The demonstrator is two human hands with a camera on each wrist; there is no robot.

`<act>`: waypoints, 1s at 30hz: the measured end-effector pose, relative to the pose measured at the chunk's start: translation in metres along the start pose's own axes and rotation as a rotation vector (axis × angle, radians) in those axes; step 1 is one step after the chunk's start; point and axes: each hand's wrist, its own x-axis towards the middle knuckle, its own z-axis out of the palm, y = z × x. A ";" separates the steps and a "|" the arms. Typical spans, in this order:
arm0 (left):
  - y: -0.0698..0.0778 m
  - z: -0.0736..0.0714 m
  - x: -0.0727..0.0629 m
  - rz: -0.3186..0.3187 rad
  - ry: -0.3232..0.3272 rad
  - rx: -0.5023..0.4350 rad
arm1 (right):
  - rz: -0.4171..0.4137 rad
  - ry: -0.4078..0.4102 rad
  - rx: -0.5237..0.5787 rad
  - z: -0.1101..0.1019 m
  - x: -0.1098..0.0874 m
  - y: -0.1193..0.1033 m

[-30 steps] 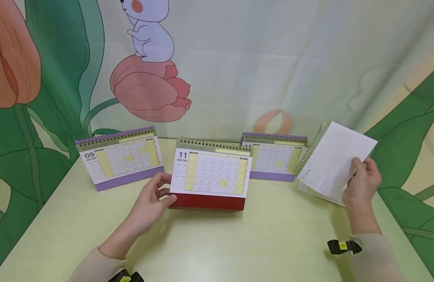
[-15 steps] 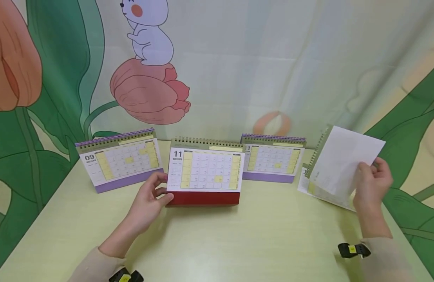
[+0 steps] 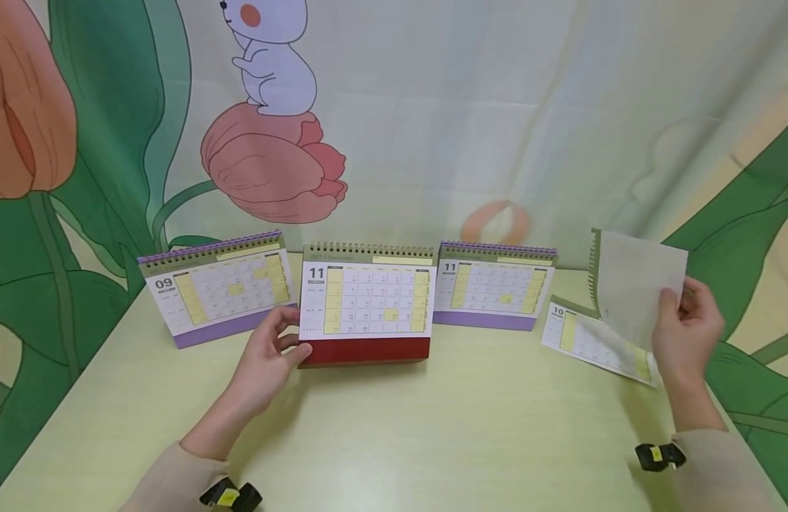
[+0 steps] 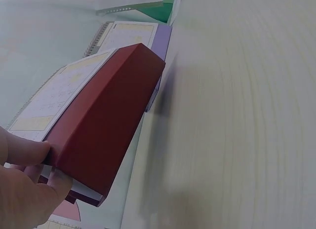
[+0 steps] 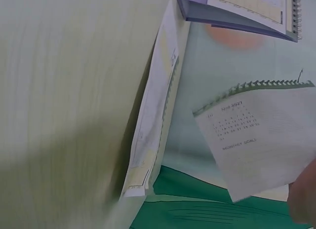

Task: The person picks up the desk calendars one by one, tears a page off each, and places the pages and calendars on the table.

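My left hand [image 3: 266, 363] grips the lower left corner of a red-based desk calendar [image 3: 365, 302] showing month 11. Thumb in front and fingers at its open side, I hold it tilted with its shadow apart on the table. At the right, my right hand [image 3: 688, 334] pinches the edge of a torn-out calendar page [image 3: 637, 284], with a ragged green strip of ripped ring holes. In the right wrist view the page [image 5: 252, 135] shows a small printed month and "Monthly goals". Below it lies a loose page [image 3: 592, 338] marked 10.
A purple desk calendar [image 3: 227, 288] showing 09 stands at the back left. Another purple calendar [image 3: 496, 291] showing 11 stands just behind and right of the red one. A printed curtain [image 3: 419, 128] hangs behind the pale table [image 3: 432, 441].
My right hand has moved right and turned the torn page more upright, uncovering the loose page marked 10. My left hand has shifted the red calendar left and slightly back.
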 end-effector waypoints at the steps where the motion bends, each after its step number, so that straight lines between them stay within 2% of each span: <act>1: 0.000 0.000 0.000 -0.001 0.000 -0.001 | -0.014 -0.010 -0.044 -0.001 0.000 0.001; 10: -0.002 0.001 0.000 -0.009 0.006 -0.002 | -0.158 -0.134 -0.295 -0.002 -0.002 0.015; 12: -0.003 0.001 0.000 -0.010 0.009 -0.002 | -0.202 -0.155 -0.323 -0.001 -0.002 0.017; 19: -0.004 0.001 0.001 -0.016 0.014 0.001 | -0.433 -0.221 -0.332 0.004 0.000 0.027; 26: -0.006 0.003 0.002 -0.009 0.016 -0.014 | -0.439 -0.301 -0.388 0.005 -0.001 0.033; 30: -0.007 0.002 0.002 -0.007 0.024 -0.015 | -0.482 -0.361 -0.443 0.008 -0.001 0.040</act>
